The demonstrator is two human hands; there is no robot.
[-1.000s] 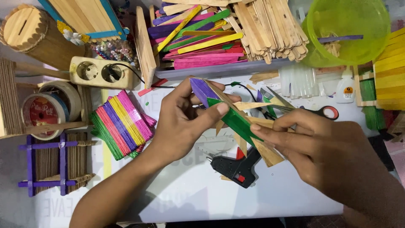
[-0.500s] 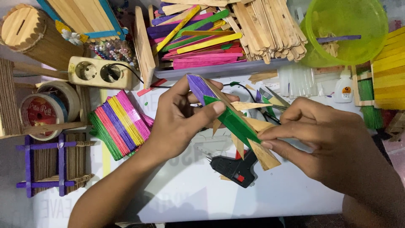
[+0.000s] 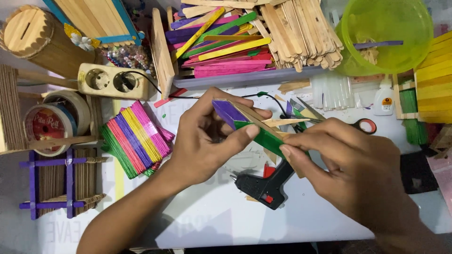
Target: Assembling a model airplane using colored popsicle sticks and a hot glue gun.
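Pinching green-and-purple stick piece (image 3: 249, 124), both hands

Bare table (image 3: 212, 216) near the body; glue gun (image 3: 266, 186), stick fan (image 3: 134, 138) flanking.

Craft desk, stick piles (image 3: 245, 42), glue gun (image 3: 266, 186)

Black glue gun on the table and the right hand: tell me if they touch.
Cannot tell. In the head view the right hand overlaps the black glue gun near its rear, hiding any gap or contact.
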